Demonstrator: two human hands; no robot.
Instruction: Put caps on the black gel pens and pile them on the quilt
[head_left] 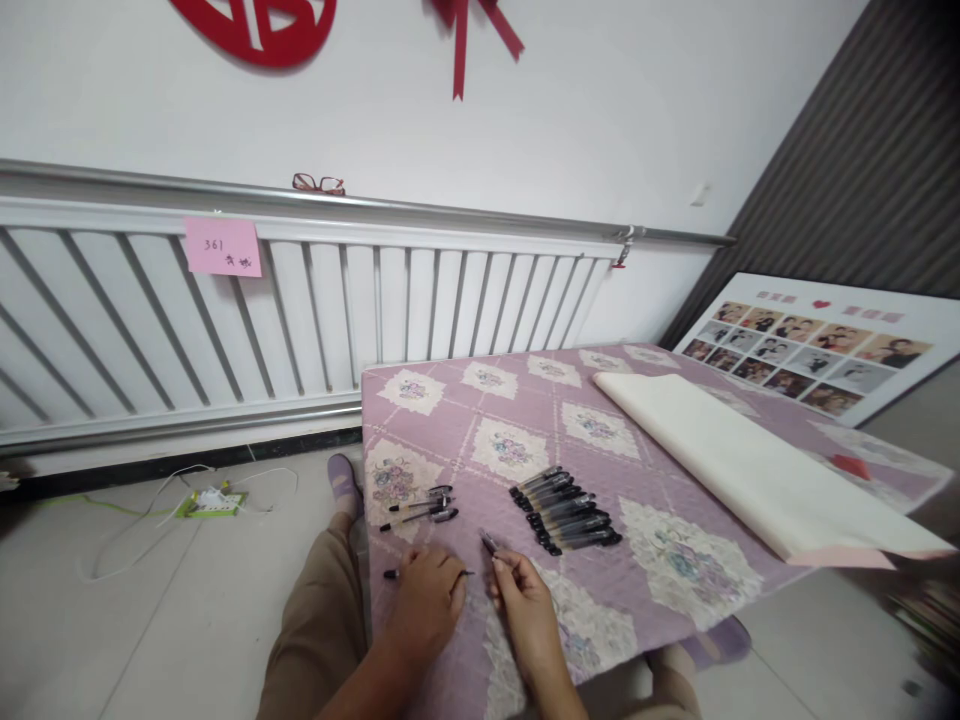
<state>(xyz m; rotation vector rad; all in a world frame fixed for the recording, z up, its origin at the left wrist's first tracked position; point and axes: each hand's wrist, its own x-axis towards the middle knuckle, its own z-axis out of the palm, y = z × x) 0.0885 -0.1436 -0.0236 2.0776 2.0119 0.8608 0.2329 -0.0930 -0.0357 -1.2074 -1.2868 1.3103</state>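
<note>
My left hand (426,600) is closed around a black pen (393,574) that lies across the near edge of a low table under a purple patterned cloth (525,400); the pen's tip pokes out toward my right hand. My right hand (525,598) pinches a small dark pen cap (489,543) between its fingertips, just right of the pen tip. A row of several black pens (568,510) lies side by side beyond my right hand. Three more pens (420,506) lie loose beyond my left hand.
A long cream paper roll (750,465) lies diagonally on the table's right side. A white radiator (300,310) with a pink note (222,247) runs along the wall. A power strip with cables (210,502) sits on the floor left. A photo board (817,345) leans at right.
</note>
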